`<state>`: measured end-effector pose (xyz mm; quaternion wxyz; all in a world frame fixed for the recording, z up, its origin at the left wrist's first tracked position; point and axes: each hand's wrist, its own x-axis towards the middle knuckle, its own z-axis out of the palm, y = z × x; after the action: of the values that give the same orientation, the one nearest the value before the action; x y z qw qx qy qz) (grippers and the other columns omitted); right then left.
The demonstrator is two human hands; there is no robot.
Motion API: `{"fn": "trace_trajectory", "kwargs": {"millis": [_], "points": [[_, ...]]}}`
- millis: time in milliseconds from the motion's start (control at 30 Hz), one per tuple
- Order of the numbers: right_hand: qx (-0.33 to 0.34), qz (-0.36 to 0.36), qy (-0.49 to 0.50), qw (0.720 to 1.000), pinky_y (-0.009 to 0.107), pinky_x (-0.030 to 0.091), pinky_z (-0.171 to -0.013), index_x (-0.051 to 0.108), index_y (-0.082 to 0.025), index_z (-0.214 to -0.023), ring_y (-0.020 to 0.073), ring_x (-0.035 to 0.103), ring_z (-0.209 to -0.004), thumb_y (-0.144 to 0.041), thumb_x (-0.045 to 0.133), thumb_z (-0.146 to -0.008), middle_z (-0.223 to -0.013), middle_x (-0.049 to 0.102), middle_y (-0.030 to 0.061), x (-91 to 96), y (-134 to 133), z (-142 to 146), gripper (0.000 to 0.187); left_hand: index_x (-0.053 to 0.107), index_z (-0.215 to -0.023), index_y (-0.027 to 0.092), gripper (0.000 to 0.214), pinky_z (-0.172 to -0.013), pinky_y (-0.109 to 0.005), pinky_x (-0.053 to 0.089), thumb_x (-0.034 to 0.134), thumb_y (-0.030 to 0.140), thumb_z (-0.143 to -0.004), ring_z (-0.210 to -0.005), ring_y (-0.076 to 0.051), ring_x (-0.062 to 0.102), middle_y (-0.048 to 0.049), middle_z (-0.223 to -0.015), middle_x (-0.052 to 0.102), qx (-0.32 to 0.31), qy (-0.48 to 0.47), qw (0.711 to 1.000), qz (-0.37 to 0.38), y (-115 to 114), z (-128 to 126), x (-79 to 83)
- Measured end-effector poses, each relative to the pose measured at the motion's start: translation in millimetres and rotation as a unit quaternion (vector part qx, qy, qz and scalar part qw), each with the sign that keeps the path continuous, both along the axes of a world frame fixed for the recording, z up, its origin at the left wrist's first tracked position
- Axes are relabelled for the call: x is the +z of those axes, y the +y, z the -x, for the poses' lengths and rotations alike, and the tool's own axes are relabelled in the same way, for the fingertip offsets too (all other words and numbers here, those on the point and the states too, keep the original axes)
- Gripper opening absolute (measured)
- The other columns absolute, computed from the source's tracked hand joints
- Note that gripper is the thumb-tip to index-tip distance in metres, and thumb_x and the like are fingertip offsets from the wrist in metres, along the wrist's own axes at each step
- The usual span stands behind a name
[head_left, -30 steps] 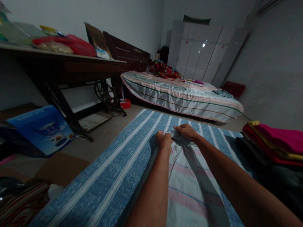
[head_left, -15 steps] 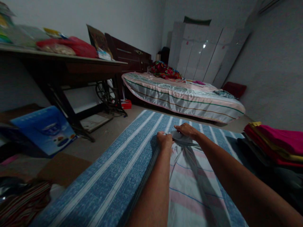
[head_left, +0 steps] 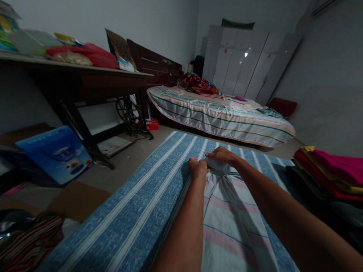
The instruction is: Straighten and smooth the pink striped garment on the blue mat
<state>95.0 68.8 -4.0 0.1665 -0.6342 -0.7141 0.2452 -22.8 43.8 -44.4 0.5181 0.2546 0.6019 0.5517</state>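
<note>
A pale shirt (head_left: 227,226) with pink bands and thin blue lines lies lengthwise on a blue bedspread (head_left: 136,204) with white stripes. At its far end is a grey collar (head_left: 217,166), with creases running from it down the cloth. My left hand (head_left: 197,168) is closed on the collar's left side. On the other side my right hand (head_left: 222,155) pinches the collar's top edge, thumb and finger pointing left. The two hands are close together but apart. My forearms cover parts of the shirt's sides.
Folded clothes (head_left: 329,170) in pink, yellow, red and dark colours are stacked at the right. A blue box (head_left: 59,155) and a sewing-machine table (head_left: 107,79) stand at the left. Behind are another bed (head_left: 227,113) and a white wardrobe (head_left: 238,60).
My right hand has shifted slightly left along the collar, nearer my left hand. The collar's fold looks a little different. My left hand keeps its grip.
</note>
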Motion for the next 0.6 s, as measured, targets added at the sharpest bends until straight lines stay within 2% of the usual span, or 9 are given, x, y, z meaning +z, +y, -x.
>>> {"fn": "trace_trajectory", "kwargs": {"millis": [133, 367, 600], "points": [[0.007, 0.011, 0.021, 1.0, 0.022, 0.026, -0.043, 0.054, -0.015, -0.053, 0.0084, 0.036, -0.047, -0.039, 0.058, -0.074, -0.049, 0.039, -0.0039, -0.6, -1.7, 1.3, 0.033, 0.056, -0.108, 0.012, 0.051, -0.04, -0.023, 0.045, 0.065, -0.001, -0.059, -0.049, -0.018, 0.061, -0.0072, -0.076, 0.064, 0.008, -0.019, 1.0, 0.005, -4.9, 0.5, 5.9], [0.019, -0.025, 0.034, 0.999, 0.021, 0.027, -0.047, 0.056, -0.014, -0.054, 0.0087, 0.037, -0.051, -0.032, 0.057, -0.069, -0.05, 0.04, -0.0039, 0.9, -2.9, 5.0, 0.023, 0.056, -0.107, 0.012, 0.043, -0.04, -0.022, 0.044, 0.064, 0.003, -0.065, -0.045, -0.015, 0.058, -0.0001, -0.059, 0.058, -0.008, -0.081, 0.996, 0.024, -5.5, -0.3, 9.0], [0.013, -0.044, 0.034, 0.998, 0.022, 0.025, -0.047, 0.049, -0.016, -0.048, 0.0078, 0.031, -0.049, -0.031, 0.058, -0.069, -0.046, 0.033, -0.0059, 0.0, -5.6, 7.7, 0.027, 0.06, -0.1, 0.012, 0.043, -0.034, -0.017, 0.026, 0.061, -0.004, -0.06, -0.037, -0.012, 0.05, 0.0054, -0.046, 0.048, -0.001, -0.081, 0.996, 0.032, -4.6, -0.6, 11.6]]}}
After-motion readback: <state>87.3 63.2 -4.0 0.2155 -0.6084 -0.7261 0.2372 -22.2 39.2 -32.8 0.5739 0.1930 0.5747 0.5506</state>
